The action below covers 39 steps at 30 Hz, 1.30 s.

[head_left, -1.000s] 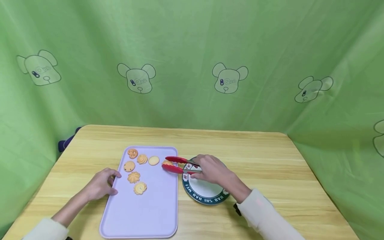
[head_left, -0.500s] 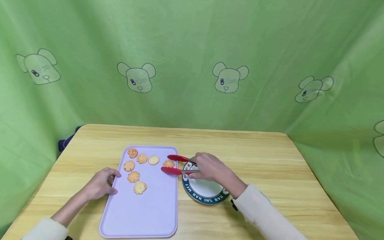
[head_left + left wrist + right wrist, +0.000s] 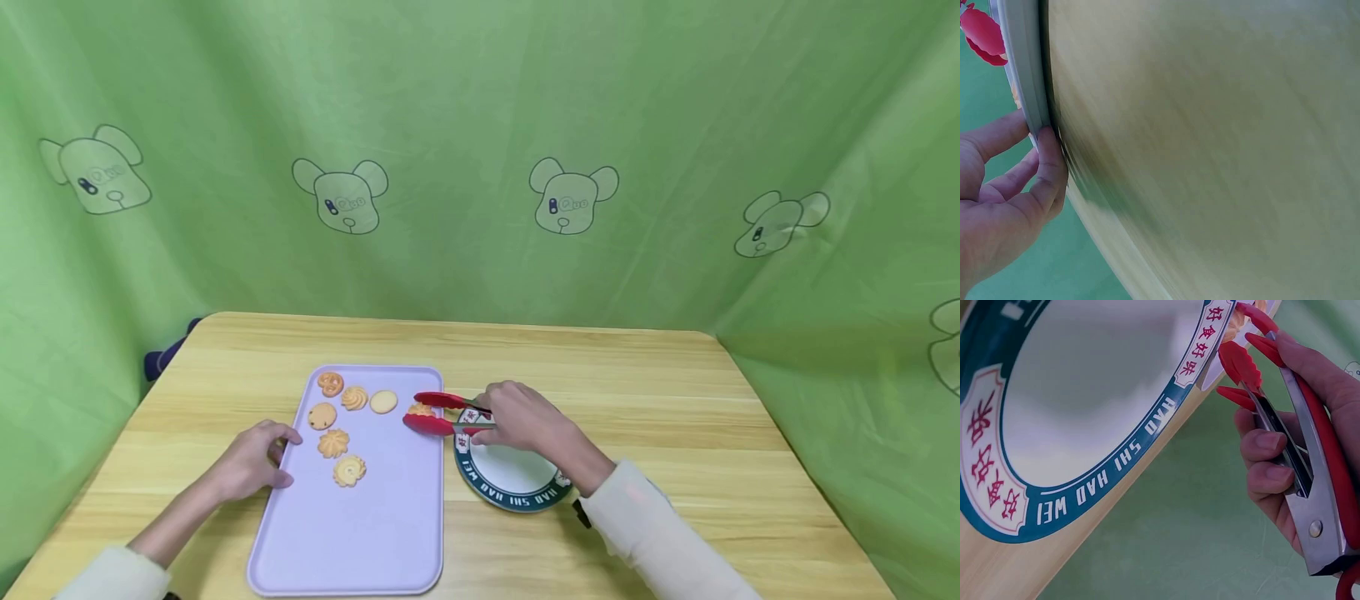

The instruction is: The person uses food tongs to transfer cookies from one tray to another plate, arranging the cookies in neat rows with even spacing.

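My right hand (image 3: 521, 419) holds a pair of red-tipped metal tongs (image 3: 1304, 425) above the plate (image 3: 517, 500), which has a green lettered rim. The tongs' tips reach over the right side of a lilac tray (image 3: 352, 533). Between them lies a flower-shaped cookie (image 3: 422, 409), partly covered by the near tip; whether both tips touch it I cannot tell. At the tray's left edge, my left hand (image 3: 251, 462) pinches the rim between thumb and fingers, as the left wrist view shows. Several other cookies, among them a ring-shaped one (image 3: 349, 471) and a pretzel-shaped one (image 3: 331, 384), lie on the tray.
Tray and plate stand side by side on a wooden table (image 3: 675, 433), close together. A green curtain (image 3: 465, 275) printed with bear heads hangs behind and beside the table. Something dark (image 3: 161, 360) sticks out past the table's back left edge.
The tongs' tips spread apart around the flower-shaped cookie half a second ago and have since drawn closer together. My right hand has shifted slightly left since the first frame. The left hand stays put.
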Each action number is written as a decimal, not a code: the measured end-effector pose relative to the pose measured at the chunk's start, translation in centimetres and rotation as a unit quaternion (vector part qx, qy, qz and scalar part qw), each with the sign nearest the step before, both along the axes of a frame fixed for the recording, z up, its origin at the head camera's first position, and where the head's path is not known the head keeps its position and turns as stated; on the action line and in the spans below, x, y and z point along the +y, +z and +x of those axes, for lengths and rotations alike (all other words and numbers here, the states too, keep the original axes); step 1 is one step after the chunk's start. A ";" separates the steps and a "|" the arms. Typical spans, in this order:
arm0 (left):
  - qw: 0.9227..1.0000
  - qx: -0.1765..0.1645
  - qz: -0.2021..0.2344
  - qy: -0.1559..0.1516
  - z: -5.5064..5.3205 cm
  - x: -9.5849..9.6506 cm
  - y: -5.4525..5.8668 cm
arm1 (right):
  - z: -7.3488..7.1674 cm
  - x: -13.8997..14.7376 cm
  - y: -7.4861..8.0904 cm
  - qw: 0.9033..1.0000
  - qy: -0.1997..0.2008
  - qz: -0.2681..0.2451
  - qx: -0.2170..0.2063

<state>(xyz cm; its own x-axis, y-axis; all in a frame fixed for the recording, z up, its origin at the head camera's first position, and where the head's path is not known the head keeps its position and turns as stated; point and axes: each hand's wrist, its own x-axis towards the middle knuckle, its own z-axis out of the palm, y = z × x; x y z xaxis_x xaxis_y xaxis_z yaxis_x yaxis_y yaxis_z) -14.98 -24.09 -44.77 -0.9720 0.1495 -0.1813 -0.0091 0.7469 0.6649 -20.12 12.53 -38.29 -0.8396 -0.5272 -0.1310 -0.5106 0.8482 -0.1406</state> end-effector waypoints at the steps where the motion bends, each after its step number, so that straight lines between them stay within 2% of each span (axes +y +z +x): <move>1: 1.000 -0.001 0.000 0.000 0.0 0.0 0.0 | 0.0 0.1 -0.1 1.000 0.002 0.000 0.003; 9: 1.000 -0.002 -0.002 0.002 -0.1 0.0 -0.1 | 0.4 1.5 0.2 0.999 -0.009 -0.030 0.010; 21: 1.000 0.000 -0.007 -0.002 -0.2 0.1 -0.1 | 1.6 5.2 1.4 0.998 -0.031 -0.028 0.041; 32: 1.000 0.004 -0.011 -0.003 -0.1 0.0 -0.1 | 2.7 8.7 0.9 0.997 -0.029 -0.021 0.066; 39: 1.000 0.004 -0.006 -0.003 -0.1 -0.1 -0.1 | 3.2 9.8 0.4 0.997 -0.056 -0.023 0.049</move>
<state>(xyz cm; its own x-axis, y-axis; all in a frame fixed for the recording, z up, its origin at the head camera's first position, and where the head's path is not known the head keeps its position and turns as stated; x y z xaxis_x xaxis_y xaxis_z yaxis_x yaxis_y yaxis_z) -15.07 -24.15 -44.90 -0.9723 0.1539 -0.1762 0.0008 0.7554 0.6553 -16.96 22.32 -37.90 -0.9009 -0.4333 -0.0237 -0.4265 0.8942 -0.1358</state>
